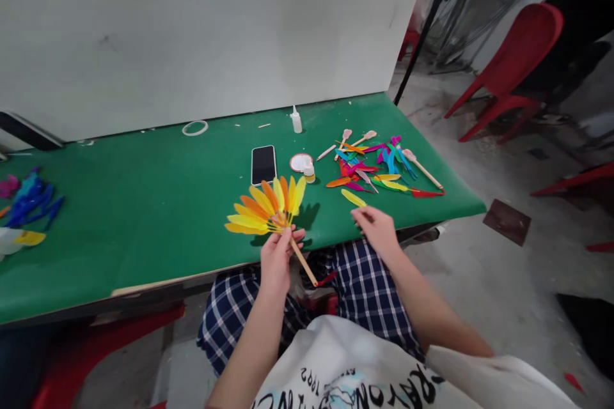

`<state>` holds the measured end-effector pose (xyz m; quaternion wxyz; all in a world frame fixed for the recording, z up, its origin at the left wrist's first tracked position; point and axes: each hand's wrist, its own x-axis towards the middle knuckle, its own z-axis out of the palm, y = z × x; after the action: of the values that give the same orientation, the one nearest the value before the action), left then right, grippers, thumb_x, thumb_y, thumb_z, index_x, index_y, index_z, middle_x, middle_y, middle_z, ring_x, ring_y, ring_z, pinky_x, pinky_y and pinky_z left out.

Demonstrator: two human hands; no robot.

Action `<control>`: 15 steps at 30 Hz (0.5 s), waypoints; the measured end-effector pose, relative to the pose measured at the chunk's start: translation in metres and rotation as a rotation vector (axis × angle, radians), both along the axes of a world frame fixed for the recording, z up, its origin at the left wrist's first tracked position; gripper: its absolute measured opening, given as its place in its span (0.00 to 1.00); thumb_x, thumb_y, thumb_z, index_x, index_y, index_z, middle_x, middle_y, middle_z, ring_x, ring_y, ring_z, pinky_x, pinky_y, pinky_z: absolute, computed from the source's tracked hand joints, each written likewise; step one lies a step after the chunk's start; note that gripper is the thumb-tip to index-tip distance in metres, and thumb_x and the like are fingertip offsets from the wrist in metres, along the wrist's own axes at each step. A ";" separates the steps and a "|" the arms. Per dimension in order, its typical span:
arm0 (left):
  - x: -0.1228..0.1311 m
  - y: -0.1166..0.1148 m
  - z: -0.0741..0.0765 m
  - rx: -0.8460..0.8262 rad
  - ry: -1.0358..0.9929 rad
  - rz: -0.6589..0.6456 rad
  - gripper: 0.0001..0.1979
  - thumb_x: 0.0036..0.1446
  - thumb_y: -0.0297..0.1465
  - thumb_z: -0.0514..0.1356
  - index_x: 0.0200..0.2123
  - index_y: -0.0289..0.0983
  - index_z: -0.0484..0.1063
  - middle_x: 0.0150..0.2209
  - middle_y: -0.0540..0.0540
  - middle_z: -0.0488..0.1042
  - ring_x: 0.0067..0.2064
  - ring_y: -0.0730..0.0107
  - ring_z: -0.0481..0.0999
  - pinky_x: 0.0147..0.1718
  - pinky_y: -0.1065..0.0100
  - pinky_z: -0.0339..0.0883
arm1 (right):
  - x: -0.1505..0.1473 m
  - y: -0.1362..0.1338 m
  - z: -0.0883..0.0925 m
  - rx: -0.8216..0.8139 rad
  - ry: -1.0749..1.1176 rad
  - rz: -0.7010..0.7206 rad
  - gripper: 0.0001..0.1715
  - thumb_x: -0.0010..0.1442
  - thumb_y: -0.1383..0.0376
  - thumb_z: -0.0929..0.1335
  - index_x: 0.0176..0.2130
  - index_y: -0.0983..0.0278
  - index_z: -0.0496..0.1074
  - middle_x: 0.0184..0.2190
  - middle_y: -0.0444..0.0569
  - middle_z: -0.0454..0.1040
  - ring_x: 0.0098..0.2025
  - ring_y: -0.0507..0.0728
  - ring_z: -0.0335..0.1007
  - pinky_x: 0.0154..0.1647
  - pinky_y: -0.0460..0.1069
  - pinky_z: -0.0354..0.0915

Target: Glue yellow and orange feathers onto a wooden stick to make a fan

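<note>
Left hand (277, 259) holds a fan (270, 197) — left side feathered, right seemingly undone; right hand (378, 229), grip unclear, beside a spare feather (354, 197).

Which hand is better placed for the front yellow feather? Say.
Probably the right hand: it is at the near end of the front yellow feather, while the left hand holds the fan.

The white shirt (336, 337) bears partly legible lettering, including "RAYON" and "1992".
</note>
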<state>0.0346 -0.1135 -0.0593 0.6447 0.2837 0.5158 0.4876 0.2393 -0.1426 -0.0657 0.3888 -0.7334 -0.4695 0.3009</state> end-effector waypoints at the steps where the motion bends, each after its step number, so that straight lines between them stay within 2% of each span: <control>1: -0.002 0.002 0.001 0.009 0.012 0.012 0.14 0.45 0.36 0.64 0.34 0.32 0.72 0.27 0.45 0.78 0.32 0.70 0.77 0.30 0.72 0.68 | 0.015 0.005 0.000 0.011 -0.070 -0.041 0.19 0.55 0.54 0.61 0.36 0.64 0.71 0.34 0.51 0.73 0.34 0.55 0.69 0.35 0.50 0.65; 2: -0.004 0.004 0.002 0.018 0.023 0.019 0.15 0.45 0.36 0.64 0.33 0.32 0.72 0.27 0.45 0.77 0.32 0.70 0.77 0.29 0.72 0.68 | 0.027 0.009 -0.001 0.011 -0.133 -0.064 0.17 0.54 0.55 0.63 0.37 0.64 0.71 0.36 0.51 0.72 0.35 0.56 0.68 0.37 0.51 0.64; 5: -0.005 0.007 0.003 0.045 0.044 0.019 0.16 0.44 0.38 0.64 0.34 0.32 0.71 0.26 0.45 0.77 0.32 0.68 0.77 0.28 0.72 0.67 | 0.046 0.022 -0.004 -0.022 -0.261 -0.064 0.14 0.50 0.59 0.67 0.37 0.62 0.73 0.37 0.51 0.70 0.32 0.55 0.66 0.34 0.50 0.61; 10: -0.002 0.014 0.002 0.094 0.074 -0.021 0.19 0.45 0.40 0.62 0.37 0.32 0.71 0.27 0.45 0.77 0.33 0.66 0.77 0.28 0.71 0.68 | 0.044 0.033 -0.005 -0.039 -0.306 0.011 0.03 0.48 0.64 0.67 0.25 0.61 0.72 0.26 0.46 0.69 0.30 0.54 0.64 0.30 0.48 0.58; 13: 0.001 0.020 0.000 0.112 0.117 -0.024 0.19 0.47 0.40 0.62 0.37 0.32 0.71 0.28 0.43 0.77 0.33 0.67 0.77 0.27 0.72 0.68 | 0.037 0.033 0.001 -0.010 -0.262 0.043 0.07 0.49 0.61 0.67 0.25 0.63 0.70 0.26 0.46 0.70 0.30 0.53 0.65 0.30 0.48 0.59; 15: 0.004 0.022 -0.002 0.132 0.165 -0.018 0.17 0.46 0.40 0.62 0.35 0.31 0.72 0.29 0.43 0.77 0.29 0.69 0.76 0.24 0.74 0.67 | 0.025 0.031 0.006 0.027 -0.102 0.047 0.12 0.50 0.57 0.66 0.30 0.64 0.69 0.25 0.45 0.71 0.27 0.52 0.65 0.27 0.46 0.60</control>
<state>0.0390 -0.0917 -0.0610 0.5840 0.3695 0.5314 0.4899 0.2639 -0.1119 -0.0593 0.3671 -0.7311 -0.5100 0.2656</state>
